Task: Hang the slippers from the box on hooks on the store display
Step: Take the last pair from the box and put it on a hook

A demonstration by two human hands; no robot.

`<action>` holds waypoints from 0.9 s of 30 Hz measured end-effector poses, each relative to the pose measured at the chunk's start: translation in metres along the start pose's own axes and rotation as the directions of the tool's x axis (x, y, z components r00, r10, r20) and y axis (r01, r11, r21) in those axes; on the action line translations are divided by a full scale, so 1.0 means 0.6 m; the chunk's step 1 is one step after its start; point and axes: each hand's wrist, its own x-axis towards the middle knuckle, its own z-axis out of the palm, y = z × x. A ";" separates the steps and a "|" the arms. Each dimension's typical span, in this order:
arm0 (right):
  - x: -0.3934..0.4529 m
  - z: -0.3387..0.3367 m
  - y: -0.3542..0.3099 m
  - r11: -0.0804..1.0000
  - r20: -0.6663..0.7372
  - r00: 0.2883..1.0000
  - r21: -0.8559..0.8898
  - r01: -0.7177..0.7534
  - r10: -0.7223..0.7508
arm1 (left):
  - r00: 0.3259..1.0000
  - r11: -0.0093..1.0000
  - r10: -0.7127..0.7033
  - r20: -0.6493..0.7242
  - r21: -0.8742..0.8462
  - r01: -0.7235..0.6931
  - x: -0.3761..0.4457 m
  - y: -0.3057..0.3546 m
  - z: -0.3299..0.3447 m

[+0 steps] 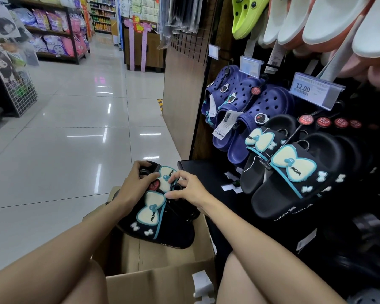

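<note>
A pair of black slippers (pixel 160 224) with cream bows marked "MOM" is held over the open cardboard box (pixel 162 279). My left hand (pixel 134 183) grips the pair from the left at its upper end. My right hand (pixel 189 189) pinches the black hanger ring at the pair's top from the right. On the store display to the right hang matching black bow slippers (pixel 294 172) on a hook (pixel 294 132).
Navy clogs (pixel 246 110) hang above the black pairs, with white-soled slippers (pixel 329 20) and a lime clog (pixel 244 14) higher up. A price tag reading 12.00 (pixel 314 89) sticks out. A tiled aisle (pixel 75 128) runs left, lined with shelves (pixel 53 34).
</note>
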 end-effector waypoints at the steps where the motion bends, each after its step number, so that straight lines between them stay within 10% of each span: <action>1: 0.001 0.000 0.001 1.000 -0.020 1.000 -0.006 -0.010 0.010 | 1.000 0.999 0.015 0.002 0.034 -0.015 0.000 0.000 0.003; 8: 0.008 0.018 -0.001 0.993 -0.227 0.972 0.108 -0.043 0.066 | 0.970 0.941 0.237 -0.050 0.260 -0.216 0.001 0.004 0.026; 27: 0.023 0.037 -0.001 0.978 -0.461 0.886 0.203 0.047 0.053 | 0.976 0.956 0.130 -0.175 0.284 -0.076 0.024 -0.017 0.038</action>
